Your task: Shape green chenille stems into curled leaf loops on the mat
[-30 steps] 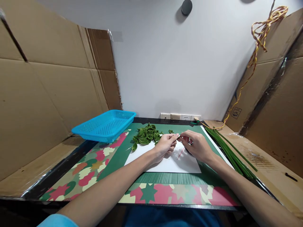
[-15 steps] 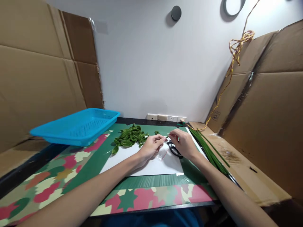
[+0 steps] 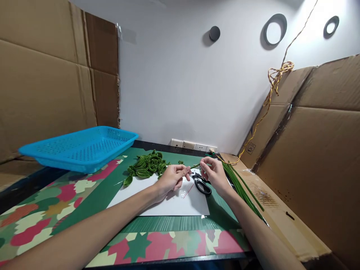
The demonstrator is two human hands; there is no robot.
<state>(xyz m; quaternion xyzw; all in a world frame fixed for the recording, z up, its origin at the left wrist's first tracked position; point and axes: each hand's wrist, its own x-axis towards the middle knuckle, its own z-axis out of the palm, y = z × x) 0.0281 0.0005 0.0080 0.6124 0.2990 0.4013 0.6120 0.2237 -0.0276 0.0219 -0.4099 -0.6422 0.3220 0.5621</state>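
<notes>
Between my hands stretches a short green pipe cleaner [image 3: 195, 166]. My left hand [image 3: 173, 177] pinches one end of it, and my right hand [image 3: 215, 175] grips the other end with its fingertips. Black-handled scissors [image 3: 203, 186] lie just below my right hand, their blades partly hidden. Left of my left hand is a pile of looped green pipe-cleaner leaves [image 3: 146, 165], resting partly on white paper [image 3: 168, 208]. A small clear plastic bag [image 3: 186, 190] with a red line lies on the paper under my hands.
A blue perforated basket [image 3: 84, 150] stands at the left. Long green pipe cleaners [image 3: 243, 187] lie along the right side. Cardboard walls [image 3: 323, 150] flank the table, and a twisted yellow cord [image 3: 261, 123] hangs at the right. Sockets [image 3: 194, 145] line the back.
The view has tilted up and turned slightly right. My hands have moved a little apart, and more of the pipe cleaner shows between them. The scissors are less covered.
</notes>
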